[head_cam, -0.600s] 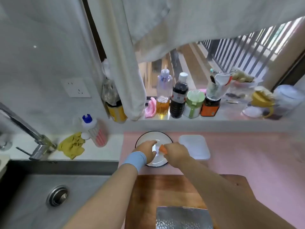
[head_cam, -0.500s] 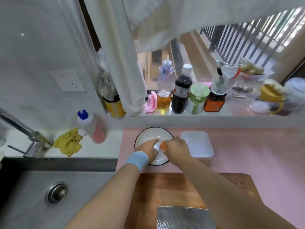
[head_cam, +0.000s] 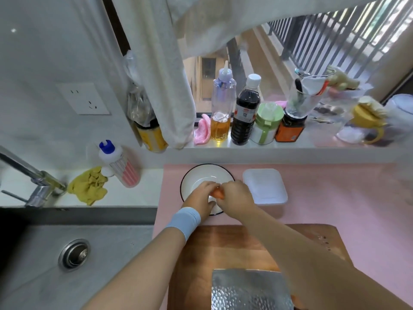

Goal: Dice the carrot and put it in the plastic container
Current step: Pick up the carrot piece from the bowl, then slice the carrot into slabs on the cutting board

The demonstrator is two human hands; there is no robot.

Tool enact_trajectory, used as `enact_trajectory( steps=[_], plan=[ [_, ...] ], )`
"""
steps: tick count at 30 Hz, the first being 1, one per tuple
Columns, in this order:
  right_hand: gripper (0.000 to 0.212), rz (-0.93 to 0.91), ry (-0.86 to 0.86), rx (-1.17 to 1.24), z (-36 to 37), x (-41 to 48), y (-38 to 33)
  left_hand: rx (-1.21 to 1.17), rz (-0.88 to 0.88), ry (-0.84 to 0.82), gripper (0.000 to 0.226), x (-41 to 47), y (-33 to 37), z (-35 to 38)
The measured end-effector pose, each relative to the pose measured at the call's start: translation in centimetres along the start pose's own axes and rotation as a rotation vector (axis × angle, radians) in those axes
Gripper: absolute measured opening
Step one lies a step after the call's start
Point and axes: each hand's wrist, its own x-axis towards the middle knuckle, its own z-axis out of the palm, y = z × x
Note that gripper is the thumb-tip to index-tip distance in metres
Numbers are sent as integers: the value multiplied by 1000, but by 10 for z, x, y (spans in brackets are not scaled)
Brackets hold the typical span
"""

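Observation:
An orange carrot (head_cam: 218, 193) shows as a small patch between my two hands, over a white bowl with a dark rim (head_cam: 196, 177). My right hand (head_cam: 237, 195) curls around the carrot and hides most of it. My left hand (head_cam: 202, 198), with a blue wristband, has its fingers at the carrot's left end. The white plastic container (head_cam: 264, 186) sits empty on the pink mat just right of the bowl. A wooden cutting board (head_cam: 219, 247) lies in front of the bowl, with a hammered-steel cleaver blade (head_cam: 250, 289) resting on its near edge.
A steel sink (head_cam: 73, 253) and tap (head_cam: 33, 182) fill the left side. A yellow cloth (head_cam: 89, 186) and a dish-soap bottle (head_cam: 120, 164) sit behind the sink. Bottles and jars (head_cam: 243, 117) line the windowsill. A grey towel (head_cam: 165, 74) hangs above.
Both hands have closed in on the carrot over the bowl, covering more of it. The camera has tilted a little; the bowl and container have not moved.

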Motion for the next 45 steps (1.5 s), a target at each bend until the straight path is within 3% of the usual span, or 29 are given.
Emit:
enact_trajectory(
  steps=[6, 9, 13, 19, 21, 23, 29, 34, 37, 41, 45],
  plan=[
    [10, 41, 10, 297, -28, -73, 0, 38, 70, 115, 35, -56, 36, 2],
    [28, 70, -11, 301, -41, -117, 5, 2, 20, 102, 28, -93, 51, 8],
    [30, 111, -170, 167, -34, -179, 40, -67, -60, 107, 16, -139, 69, 25],
    [40, 154, -305, -110, -15, -266, 77, 63, -66, 102, 21, -175, 68, 61],
    [60, 162, -341, -158, -2, -285, 85, 25, -60, 126, 16, -187, 75, 65],
    [78, 147, -340, -215, 9, -295, 91, -30, -41, 154, 8, -197, 78, 68],
    [84, 43, -316, -276, 21, -317, 96, -254, -98, 250, 14, -228, 81, 74],
    [56, 57, -289, 20, 10, -329, 106, -229, -223, 461, 18, -245, 70, 79],
    [50, 71, -241, 160, -2, -330, 101, -243, -273, 513, 21, -249, 66, 89],
    [25, 105, -164, 453, -15, -326, 85, -247, -307, 446, 25, -249, 78, 102],
    [24, 73, -170, 491, -14, -318, 77, -229, -258, 337, 29, -240, 85, 117]
  ],
)
